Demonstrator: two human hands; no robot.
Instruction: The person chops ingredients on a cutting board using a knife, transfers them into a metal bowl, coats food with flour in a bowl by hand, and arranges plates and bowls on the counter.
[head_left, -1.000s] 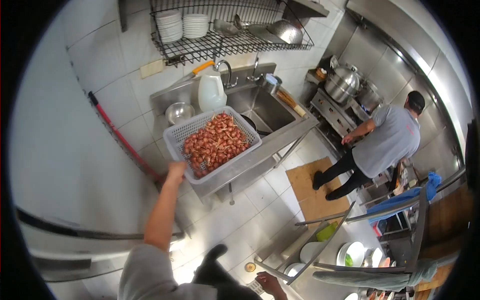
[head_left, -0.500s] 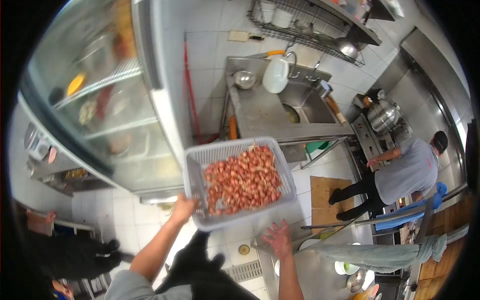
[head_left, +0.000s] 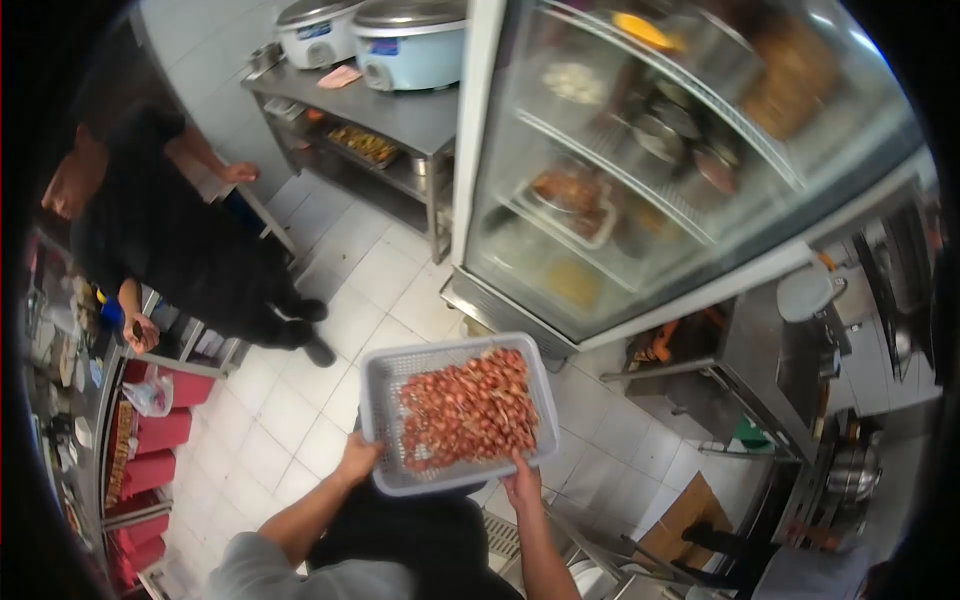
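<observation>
I steady a basket [head_left: 430, 488] of shallots [head_left: 470, 405] above the tiled floor [head_left: 280, 400], held in front of my body. My left hand [head_left: 358, 458] is closed around the basket's near left corner; my right hand [head_left: 523, 485] is half curled on the near edge, toward the basket's right, thumb over the rim, the other fingers hidden from view. The wide two-handed hold likely shares the weight and keeps the load level, since the shallots lie heaped toward the basket's right. The basket's slotted walls probably let water and air through. Just beyond the basket stands the fridge [head_left: 481, 130], stocked behind glass. Beyond and left of the basket, rice cookers [head_left: 412, 55] sit on a steel table [head_left: 425, 122], apparently for working height. A person in black [head_left: 170, 220] stands left of the basket.
</observation>
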